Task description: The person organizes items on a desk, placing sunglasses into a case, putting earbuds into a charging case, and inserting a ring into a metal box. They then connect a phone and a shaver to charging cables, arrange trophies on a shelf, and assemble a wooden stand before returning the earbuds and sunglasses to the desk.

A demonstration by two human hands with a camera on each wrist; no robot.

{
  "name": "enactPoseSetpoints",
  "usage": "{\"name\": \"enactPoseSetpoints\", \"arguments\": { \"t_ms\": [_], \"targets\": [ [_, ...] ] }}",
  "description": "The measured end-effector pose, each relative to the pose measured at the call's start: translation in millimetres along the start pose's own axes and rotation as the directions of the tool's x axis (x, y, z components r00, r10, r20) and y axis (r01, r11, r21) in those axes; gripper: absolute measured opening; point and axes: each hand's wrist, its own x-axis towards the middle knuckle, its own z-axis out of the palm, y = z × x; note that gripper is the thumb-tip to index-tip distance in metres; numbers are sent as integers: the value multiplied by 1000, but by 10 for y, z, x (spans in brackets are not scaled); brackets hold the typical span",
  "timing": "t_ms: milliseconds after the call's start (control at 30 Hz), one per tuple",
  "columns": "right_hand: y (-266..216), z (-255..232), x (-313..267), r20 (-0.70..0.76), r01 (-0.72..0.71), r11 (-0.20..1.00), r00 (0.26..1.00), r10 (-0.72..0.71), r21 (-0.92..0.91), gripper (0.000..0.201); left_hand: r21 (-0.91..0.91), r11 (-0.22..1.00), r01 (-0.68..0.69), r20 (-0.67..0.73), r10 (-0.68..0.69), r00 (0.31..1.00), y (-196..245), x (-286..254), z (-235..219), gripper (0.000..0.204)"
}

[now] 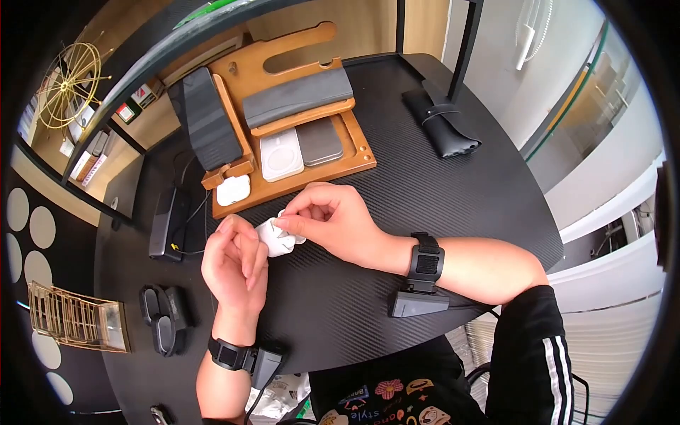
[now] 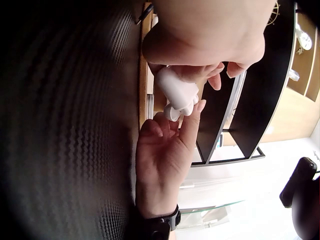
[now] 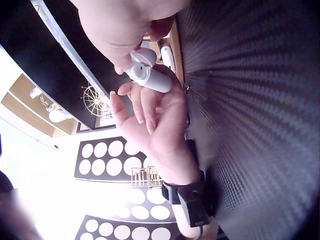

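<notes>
My left hand (image 1: 235, 268) grips a small white earbud case (image 1: 278, 242) over the table, its fingers curled behind the case. The case's lid (image 2: 172, 113) stands flipped up in the left wrist view. A white earbud (image 3: 142, 73) with a dark speaker spot shows at the case's mouth. My right hand (image 1: 343, 223) comes in from the right, and its thumb and fingers pinch the earbud there. Part of the earbud and lid is hidden behind the right fingers in the head view.
Just beyond the hands is a wooden desk stand (image 1: 365, 157) with a white rounded item (image 1: 234, 190), a white charging pad (image 1: 282, 152) and a grey case (image 1: 297, 98). A black pouch (image 1: 446, 127) lies at the right. A power bank (image 1: 166, 225) and dark earphones case (image 1: 164, 322) lie left.
</notes>
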Motion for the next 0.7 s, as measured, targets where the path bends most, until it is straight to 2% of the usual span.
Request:
{"name": "enactPoseSetpoints", "arguments": {
  "t_ms": [67, 133, 233, 400, 700],
  "targets": [
    [15, 7, 2, -5, 33, 998, 999, -34, -54, 9, 35, 997, -65, -34, 66, 997, -1, -6, 0, 34],
    [19, 2, -3, -18, 152, 983, 988, -155, -101, 12, 24, 995, -97, -38, 98, 994, 2, -17, 3, 34],
    [-39, -10, -12, 4, 198, 969, 980, -200, -146, 15, 14, 989, -148, -12, 148, 989, 1, -9, -9, 35],
    [-52, -1, -28, 5, 192, 973, 981, -193, -129, 17, 171, 964, -203, 73, 193, 979, 7, -35, -8, 36],
    [-63, -16, -35, 22, 228, 961, 974, -227, -159, 18, 221, 961, -170, 87, 154, 984, 35, -38, 0, 37]
  ]
}}
